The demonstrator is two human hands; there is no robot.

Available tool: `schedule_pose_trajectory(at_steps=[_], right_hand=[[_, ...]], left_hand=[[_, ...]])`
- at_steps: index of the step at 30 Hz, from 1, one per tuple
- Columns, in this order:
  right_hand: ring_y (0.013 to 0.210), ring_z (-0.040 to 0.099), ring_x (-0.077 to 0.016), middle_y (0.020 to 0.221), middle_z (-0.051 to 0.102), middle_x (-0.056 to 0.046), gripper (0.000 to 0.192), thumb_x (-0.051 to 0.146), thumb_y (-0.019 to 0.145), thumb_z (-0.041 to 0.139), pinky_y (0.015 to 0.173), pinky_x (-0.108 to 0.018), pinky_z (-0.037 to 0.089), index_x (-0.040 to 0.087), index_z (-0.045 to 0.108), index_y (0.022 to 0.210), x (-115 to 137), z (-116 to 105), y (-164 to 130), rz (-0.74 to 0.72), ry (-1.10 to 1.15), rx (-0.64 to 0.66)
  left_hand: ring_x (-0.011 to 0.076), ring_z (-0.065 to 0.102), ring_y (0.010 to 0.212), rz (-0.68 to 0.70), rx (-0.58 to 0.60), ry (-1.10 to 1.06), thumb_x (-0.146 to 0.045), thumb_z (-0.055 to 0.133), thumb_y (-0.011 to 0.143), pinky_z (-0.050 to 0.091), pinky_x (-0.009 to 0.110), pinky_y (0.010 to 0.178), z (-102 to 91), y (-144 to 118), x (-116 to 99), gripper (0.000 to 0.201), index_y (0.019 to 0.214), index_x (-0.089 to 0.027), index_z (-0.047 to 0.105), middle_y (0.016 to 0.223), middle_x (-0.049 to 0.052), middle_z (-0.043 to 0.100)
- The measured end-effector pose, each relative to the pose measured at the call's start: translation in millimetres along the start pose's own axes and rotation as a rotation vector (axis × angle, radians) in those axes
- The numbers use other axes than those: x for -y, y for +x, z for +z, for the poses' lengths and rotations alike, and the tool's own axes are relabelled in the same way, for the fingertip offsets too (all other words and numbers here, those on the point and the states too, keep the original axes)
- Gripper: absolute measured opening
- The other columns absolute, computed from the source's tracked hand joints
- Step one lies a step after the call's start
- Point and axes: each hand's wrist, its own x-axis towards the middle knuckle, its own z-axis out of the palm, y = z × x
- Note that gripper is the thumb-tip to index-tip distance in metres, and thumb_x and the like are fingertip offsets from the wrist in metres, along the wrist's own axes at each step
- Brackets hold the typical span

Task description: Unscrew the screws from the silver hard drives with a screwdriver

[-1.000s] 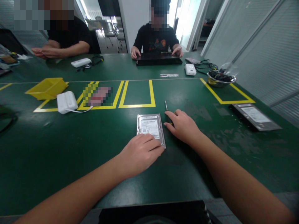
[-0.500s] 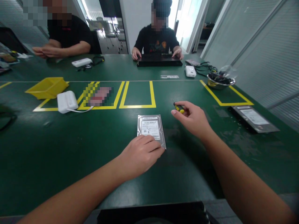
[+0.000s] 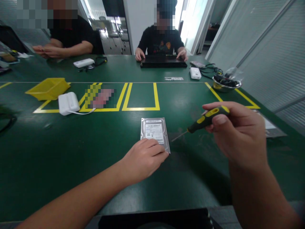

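Near the centre of the frame, a flat silver metal hard drive with a white printed label [image 3: 153, 128] lies on a dark green, smooth-topped table [image 3: 71, 152]. Over its lower part rests the left hand [image 3: 145, 157], fingers bent and close together, one fingertip at the drive's lower right corner; its thumb is hidden, so I cannot tell whether it grips or only presses.

Right of centre, the right hand [image 3: 241, 136] is closed around the black-and-yellow handle of a thin-shafted metal screwdriver [image 3: 206, 119], thumb against the fingers. The shaft slants down to the left, its tip just beside the drive's right edge; I cannot tell whether the tip meets the table.

Behind the right hand, a second labelled metal drive [image 3: 274, 127] shows partly. At left stand a yellow plastic bin [image 3: 49, 89] and a white rounded box with a cable [image 3: 68, 104]. At upper right is a shiny metal bowl of black cables [image 3: 226, 86]. At upper centre, a person in black [image 3: 162, 44] touches a flat black case [image 3: 164, 64].
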Motion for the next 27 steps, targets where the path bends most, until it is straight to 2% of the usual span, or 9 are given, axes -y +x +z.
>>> schedule_pose_trajectory(at_steps=[3, 11, 16, 27], right_hand=[[0.058, 0.053, -0.0073, 0.076, 0.062, 0.002, 0.018, 0.031, 0.086, 0.07, 0.049, -0.021, 0.039, 0.023, 0.071, 0.102, -0.1, 1.8, -6.8, -0.019, -0.045, 0.005], [0.068, 0.059, -0.0085, 0.087, 0.064, 0.001, 0.017, 0.028, 0.09, 0.064, 0.057, -0.022, 0.047, 0.023, 0.068, 0.106, -6.8, 5.9, -10.7, -0.112, -0.14, 0.158], [0.076, 0.063, -0.0131, 0.089, 0.065, -0.002, 0.018, 0.031, 0.09, 0.063, 0.06, -0.026, 0.048, 0.023, 0.067, 0.105, -7.3, 7.4, -10.6, -0.137, -0.202, 0.18], [0.076, 0.063, -0.0123, 0.088, 0.065, 0.0, 0.018, 0.028, 0.09, 0.063, 0.067, -0.028, 0.048, 0.023, 0.067, 0.106, -10.4, 8.5, -10.3, -0.145, -0.22, 0.2]], left_hand=[[0.0196, 0.061, 0.088, 0.002, 0.003, 0.002, -0.02, 0.053, 0.096, 0.053, 0.035, 0.075, 0.6, 0.4, 0.6, 0.021, 0.112, -0.017, 0.067, 0.098, 0.006, 0.069], [0.0196, 0.062, 0.089, 0.012, 0.006, 0.007, -0.02, 0.053, 0.096, 0.054, 0.035, 0.076, 3.1, 0.0, 2.4, 0.022, 0.113, -0.017, 0.067, 0.099, 0.006, 0.07], [0.0196, 0.062, 0.088, 0.008, 0.011, 0.003, -0.02, 0.054, 0.096, 0.053, 0.035, 0.076, 3.3, 0.3, 3.2, 0.021, 0.112, -0.017, 0.066, 0.099, 0.005, 0.069], [0.0196, 0.061, 0.087, 0.008, 0.006, 0.001, -0.019, 0.053, 0.096, 0.053, 0.035, 0.074, 2.7, 0.7, 2.6, 0.021, 0.112, -0.017, 0.067, 0.098, 0.005, 0.07]])
